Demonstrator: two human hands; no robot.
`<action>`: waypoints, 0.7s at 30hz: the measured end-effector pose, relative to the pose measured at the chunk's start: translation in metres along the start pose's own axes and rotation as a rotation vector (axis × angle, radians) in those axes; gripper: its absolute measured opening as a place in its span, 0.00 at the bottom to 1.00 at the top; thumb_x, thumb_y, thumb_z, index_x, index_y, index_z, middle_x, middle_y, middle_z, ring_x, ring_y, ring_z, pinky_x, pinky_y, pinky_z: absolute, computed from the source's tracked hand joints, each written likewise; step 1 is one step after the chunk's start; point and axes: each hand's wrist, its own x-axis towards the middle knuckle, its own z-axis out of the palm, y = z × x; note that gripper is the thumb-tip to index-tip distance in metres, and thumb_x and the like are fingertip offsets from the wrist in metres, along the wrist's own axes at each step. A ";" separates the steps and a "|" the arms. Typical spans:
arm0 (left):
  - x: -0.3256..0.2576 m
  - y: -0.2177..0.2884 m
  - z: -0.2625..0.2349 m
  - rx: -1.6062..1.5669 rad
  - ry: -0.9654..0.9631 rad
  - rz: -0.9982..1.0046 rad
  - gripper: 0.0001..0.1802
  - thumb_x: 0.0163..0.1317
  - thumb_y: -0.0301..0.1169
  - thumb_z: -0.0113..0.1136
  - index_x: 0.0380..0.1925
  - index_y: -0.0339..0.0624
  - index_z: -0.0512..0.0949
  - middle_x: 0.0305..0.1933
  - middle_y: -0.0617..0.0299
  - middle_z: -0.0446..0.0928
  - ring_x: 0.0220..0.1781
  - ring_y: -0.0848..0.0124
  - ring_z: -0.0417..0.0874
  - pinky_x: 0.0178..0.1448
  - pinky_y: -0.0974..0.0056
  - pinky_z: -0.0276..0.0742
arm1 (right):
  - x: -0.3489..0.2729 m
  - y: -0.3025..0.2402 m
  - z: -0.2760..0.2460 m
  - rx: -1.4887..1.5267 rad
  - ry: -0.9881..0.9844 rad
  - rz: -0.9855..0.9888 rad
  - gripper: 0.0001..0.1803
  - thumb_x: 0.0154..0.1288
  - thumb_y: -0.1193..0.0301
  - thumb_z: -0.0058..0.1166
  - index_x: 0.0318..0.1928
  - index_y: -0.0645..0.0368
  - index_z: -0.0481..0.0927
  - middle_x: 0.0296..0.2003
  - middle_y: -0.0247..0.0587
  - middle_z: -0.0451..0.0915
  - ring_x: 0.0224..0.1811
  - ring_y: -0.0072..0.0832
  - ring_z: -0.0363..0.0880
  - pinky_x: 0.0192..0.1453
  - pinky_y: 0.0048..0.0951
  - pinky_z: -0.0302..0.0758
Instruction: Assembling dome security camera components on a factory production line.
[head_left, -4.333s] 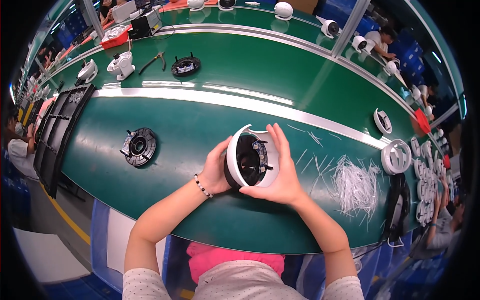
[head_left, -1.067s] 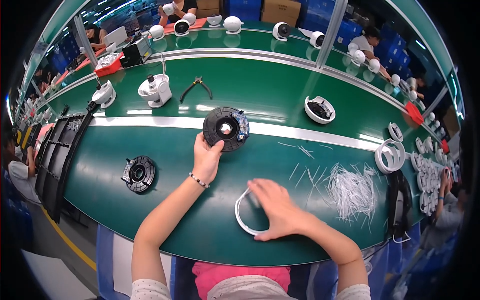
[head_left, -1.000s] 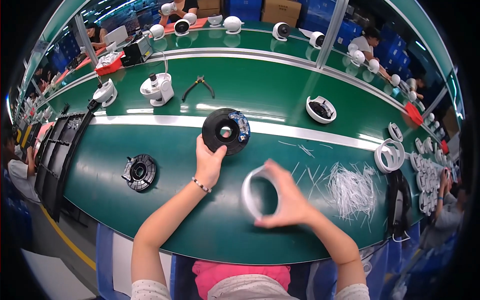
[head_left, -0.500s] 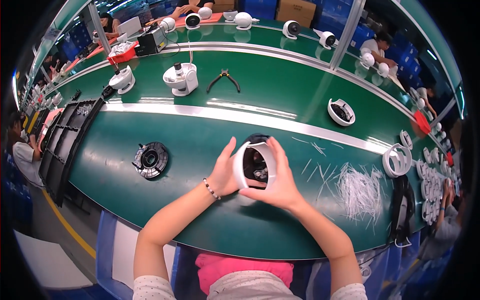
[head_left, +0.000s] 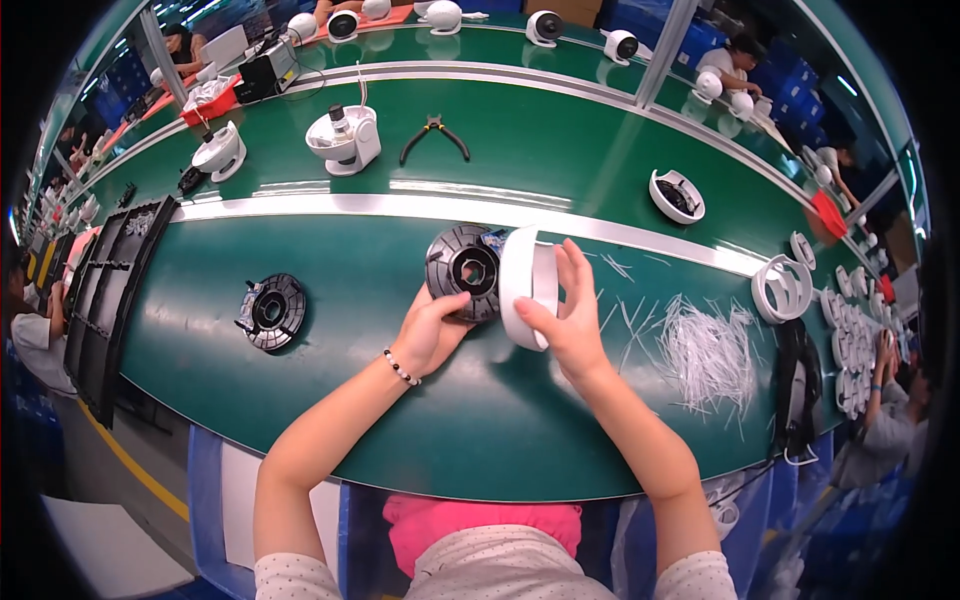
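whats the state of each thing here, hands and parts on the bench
left hand: gripping the black round part from below
black round part: lifted, tilted on edge, beside the ring
right hand: holding the white ring
white ring: on edge, against the black part
second black round part: lying flat on the green bench, untouched
pliers: lying flat, handles spread
white strips: loose pile on the bench

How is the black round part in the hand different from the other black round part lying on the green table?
The held black disc is gripped by the left hand and tilted up on edge; the lying black disc rests flat, untouched. The held one sits right beside the white ring in the right hand; the lying one is alone, farther left. Both are round, dark, ribbed.
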 end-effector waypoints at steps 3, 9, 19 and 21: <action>-0.007 0.001 0.000 -0.014 -0.078 -0.114 0.25 0.51 0.17 0.42 0.53 0.38 0.59 0.52 0.56 0.66 0.56 0.63 0.66 0.60 0.56 0.60 | 0.001 -0.004 0.012 -0.004 -0.036 0.024 0.55 0.38 0.60 0.67 0.60 0.69 0.45 0.58 0.60 0.51 0.61 0.40 0.53 0.61 0.35 0.54; -0.013 0.016 -0.008 -0.263 -0.294 -0.202 0.34 0.56 0.52 0.42 0.57 0.40 0.57 0.58 0.51 0.61 0.59 0.58 0.63 0.62 0.54 0.56 | -0.005 -0.006 0.026 -0.298 -0.155 -0.071 0.61 0.31 0.54 0.69 0.60 0.69 0.44 0.52 0.60 0.56 0.56 0.45 0.57 0.60 0.37 0.56; -0.010 0.032 0.002 -0.149 -0.067 -0.139 0.29 0.60 0.51 0.33 0.53 0.40 0.62 0.53 0.54 0.66 0.55 0.62 0.67 0.59 0.58 0.62 | -0.005 -0.023 0.055 -0.505 -0.187 -0.107 0.62 0.31 0.51 0.68 0.60 0.69 0.44 0.56 0.64 0.51 0.61 0.50 0.47 0.61 0.43 0.51; -0.012 0.034 0.002 -0.150 -0.053 -0.137 0.29 0.60 0.50 0.33 0.52 0.40 0.63 0.52 0.54 0.66 0.54 0.63 0.67 0.59 0.58 0.63 | -0.004 -0.023 0.060 -0.628 -0.189 -0.172 0.62 0.30 0.50 0.68 0.59 0.68 0.44 0.58 0.65 0.48 0.62 0.51 0.45 0.60 0.47 0.49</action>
